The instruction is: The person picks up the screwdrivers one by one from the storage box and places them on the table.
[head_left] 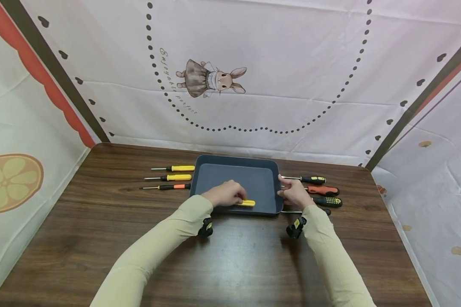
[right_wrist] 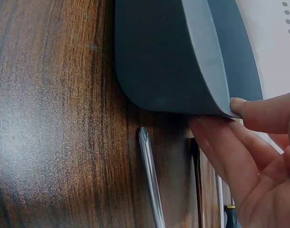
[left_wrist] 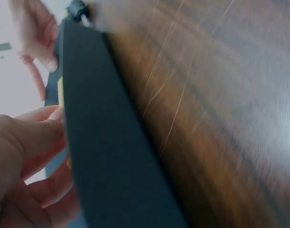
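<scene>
The yellow-handled screwdriver (head_left: pixel 246 203) lies inside the dark tray (head_left: pixel 238 162), near its front wall. My left hand (head_left: pixel 224 194) has fingers curled around its handle. My right hand (head_left: pixel 292 194) pinches the tray's right rim on the wooden table (head_left: pixel 100 221).

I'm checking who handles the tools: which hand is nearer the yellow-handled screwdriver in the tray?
Left. The left hand holds the yellow-handled screwdriver inside the tray; the right hand grips the tray's right rim.
</scene>
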Motion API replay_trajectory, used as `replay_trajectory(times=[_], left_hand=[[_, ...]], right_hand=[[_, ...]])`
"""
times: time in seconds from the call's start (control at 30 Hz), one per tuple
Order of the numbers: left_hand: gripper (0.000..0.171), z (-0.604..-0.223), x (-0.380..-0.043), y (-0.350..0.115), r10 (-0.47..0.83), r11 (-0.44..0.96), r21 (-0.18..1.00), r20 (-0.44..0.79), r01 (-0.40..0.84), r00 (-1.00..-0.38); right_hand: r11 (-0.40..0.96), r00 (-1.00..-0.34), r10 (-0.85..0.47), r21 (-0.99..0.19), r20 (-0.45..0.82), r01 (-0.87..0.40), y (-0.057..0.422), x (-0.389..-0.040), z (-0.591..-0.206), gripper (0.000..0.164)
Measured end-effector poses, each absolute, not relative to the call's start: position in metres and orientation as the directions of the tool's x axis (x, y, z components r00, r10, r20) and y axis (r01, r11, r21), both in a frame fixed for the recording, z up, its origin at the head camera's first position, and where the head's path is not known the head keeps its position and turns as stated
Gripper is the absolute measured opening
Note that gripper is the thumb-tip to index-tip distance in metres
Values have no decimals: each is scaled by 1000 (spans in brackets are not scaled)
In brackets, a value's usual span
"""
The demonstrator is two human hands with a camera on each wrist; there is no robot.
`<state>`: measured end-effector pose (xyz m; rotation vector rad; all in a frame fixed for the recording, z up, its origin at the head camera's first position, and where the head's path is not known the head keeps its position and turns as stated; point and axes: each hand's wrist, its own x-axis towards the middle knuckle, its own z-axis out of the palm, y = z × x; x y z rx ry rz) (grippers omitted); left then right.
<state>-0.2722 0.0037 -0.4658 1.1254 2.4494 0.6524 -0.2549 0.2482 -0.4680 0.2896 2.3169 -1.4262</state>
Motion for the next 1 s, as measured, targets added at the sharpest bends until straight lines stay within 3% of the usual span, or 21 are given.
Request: replay_trajectory(times=[0.23,0.67,1.0], left_hand=[[16,-452,-280,-19,747,568,562,-44,601,-664],[13,-435,-273,-79,714,552,479,151,683,-683],[13,-435,-263,-124,618,626,492,161,605,-770]], right_hand=[[449,-895,-33,-807,-445,384,249,-256,-469,63],[454,-892,-46,-805,-449,382,249,-253,-466,63],[452,-896,-42,-808,-442,378,247,-254,-467,63]])
